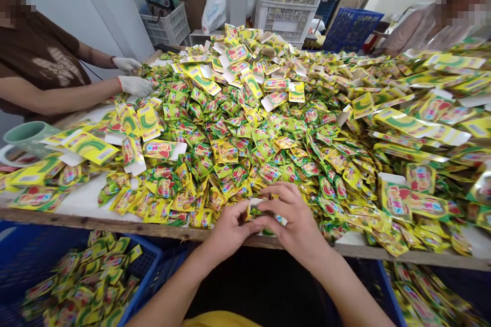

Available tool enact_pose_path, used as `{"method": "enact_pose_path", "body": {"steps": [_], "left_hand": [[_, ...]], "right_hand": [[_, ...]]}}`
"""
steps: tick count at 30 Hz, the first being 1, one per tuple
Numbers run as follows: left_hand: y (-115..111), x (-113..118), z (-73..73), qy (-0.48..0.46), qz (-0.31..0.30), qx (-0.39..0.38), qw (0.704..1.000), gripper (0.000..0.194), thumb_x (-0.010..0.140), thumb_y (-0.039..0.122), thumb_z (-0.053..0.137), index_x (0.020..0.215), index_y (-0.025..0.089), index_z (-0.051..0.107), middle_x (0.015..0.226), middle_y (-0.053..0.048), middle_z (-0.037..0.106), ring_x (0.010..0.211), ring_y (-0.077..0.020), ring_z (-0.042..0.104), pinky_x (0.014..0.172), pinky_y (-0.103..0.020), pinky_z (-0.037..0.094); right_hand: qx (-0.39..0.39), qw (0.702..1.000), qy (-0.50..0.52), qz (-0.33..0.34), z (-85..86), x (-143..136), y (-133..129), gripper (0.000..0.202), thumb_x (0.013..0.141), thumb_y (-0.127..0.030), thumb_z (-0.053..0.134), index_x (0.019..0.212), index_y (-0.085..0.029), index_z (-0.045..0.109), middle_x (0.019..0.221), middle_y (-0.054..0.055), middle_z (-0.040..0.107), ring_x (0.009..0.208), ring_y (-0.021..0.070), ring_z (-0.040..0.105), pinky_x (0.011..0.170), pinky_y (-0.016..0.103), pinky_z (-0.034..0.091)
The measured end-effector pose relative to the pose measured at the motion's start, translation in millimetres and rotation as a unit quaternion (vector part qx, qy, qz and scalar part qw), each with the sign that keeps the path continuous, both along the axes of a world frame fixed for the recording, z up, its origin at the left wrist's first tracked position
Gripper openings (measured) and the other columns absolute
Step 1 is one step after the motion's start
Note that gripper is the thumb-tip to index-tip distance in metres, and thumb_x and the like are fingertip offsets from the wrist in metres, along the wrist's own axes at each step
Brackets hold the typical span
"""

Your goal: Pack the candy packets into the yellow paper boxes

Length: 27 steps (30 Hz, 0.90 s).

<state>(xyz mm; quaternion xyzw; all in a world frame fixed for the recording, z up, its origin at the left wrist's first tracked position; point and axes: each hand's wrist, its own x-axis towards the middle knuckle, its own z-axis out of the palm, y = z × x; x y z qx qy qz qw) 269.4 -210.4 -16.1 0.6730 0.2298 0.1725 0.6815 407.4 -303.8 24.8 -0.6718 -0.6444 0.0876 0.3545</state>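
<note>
My left hand [229,227] and my right hand [292,217] meet at the near edge of the table [95,199]. Together they pinch a small carton [256,205], mostly hidden by my fingers, only a white edge showing. Right beyond my fingers lies a huge heap of small yellow-green sachets [245,148]. Flat unfolded yellow-green cartons [90,147] lie scattered over the heap, thicker at the left, far middle and right.
A blue crate [148,260] with filled packs sits below the table on my left; another [387,291] is at my right. A person's gloved hands [134,84] work at the far left. A green mug [26,138] stands left. Another person sits far right. White baskets [286,15] stand behind.
</note>
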Motion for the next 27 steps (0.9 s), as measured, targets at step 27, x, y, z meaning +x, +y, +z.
{"method": "enact_pose_path", "body": {"steps": [27], "left_hand": [[18,5,5.1,-0.029,0.137,0.087,0.986,0.013,0.078,0.025,0.07,0.088,0.02,0.077,0.088,-0.004,0.077,0.084,-0.0203,0.07,0.078,-0.029,0.054]], "right_hand": [[-0.052,0.833,0.527,-0.157,-20.5,-3,1,0.027,0.066,-0.038,0.08,0.087,-0.02,0.076,0.073,0.002,0.067,0.06,0.0129,0.061,0.05,0.024,0.056]]}}
